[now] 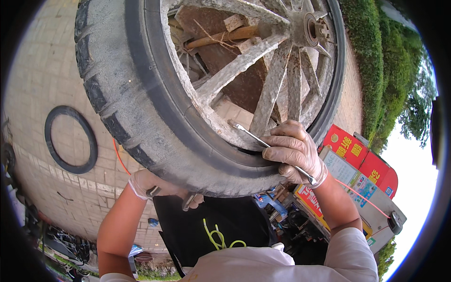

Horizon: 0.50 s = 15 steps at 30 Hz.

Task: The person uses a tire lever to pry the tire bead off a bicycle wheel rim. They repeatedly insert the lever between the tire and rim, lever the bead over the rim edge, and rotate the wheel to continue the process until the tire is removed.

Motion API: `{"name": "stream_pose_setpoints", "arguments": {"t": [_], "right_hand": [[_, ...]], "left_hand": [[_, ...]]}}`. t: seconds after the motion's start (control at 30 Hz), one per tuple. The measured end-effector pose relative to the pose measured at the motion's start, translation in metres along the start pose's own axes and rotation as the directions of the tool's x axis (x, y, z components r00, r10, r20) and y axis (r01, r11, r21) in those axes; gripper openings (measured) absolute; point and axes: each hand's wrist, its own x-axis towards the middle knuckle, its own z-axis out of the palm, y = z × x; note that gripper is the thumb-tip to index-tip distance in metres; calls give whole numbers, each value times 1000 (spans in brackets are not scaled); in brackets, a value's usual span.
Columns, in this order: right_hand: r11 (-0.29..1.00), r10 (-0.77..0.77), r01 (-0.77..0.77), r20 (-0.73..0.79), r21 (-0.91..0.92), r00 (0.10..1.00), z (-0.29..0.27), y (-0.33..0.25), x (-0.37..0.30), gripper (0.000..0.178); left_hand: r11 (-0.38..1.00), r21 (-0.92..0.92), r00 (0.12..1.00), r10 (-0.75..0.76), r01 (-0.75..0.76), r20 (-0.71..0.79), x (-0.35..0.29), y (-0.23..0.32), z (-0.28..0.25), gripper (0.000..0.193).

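A large wheel with a worn, dusty tire (155,117) and a spoked, mud-caked metal rim (216,84) stands tilted in front of me. My right hand (296,152), in a clear glove, is closed around a slim metal tire lever (251,135) at the lower part of the wheel. The lever lies across the tire's bead, with one end over the rim and the other sticking out below my fingers. My left hand (162,184), also gloved, is at the tire's lower left tread, closed on a metal tool (189,201) partly hidden by the fingers.
A loose black rubber ring (70,139) lies on the paved ground (42,94) at left. An orange hose (120,157) passes behind the wheel. A red and grey stall or cart (364,160) stands at right beside cluttered tools (282,207). Hedges (366,61) line the far right.
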Motion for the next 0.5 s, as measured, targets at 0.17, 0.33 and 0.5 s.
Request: {"name": "stream_pose_setpoints", "arguments": {"t": [0.17, 0.33, 0.5], "right_hand": [[858, 464, -410, -121, 310, 878, -17, -22, 32, 42], [767, 599, -589, 46, 255, 800, -14, -21, 87, 29], [786, 602, -602, 48, 141, 797, -17, -17, 124, 35]], "left_hand": [[732, 665, 879, 406, -148, -251, -25, 7, 13, 48], [427, 903, 819, 499, 51, -282, -30, 15, 34, 52], [162, 978, 751, 627, 133, -206, -28, 18, 48, 42]]}}
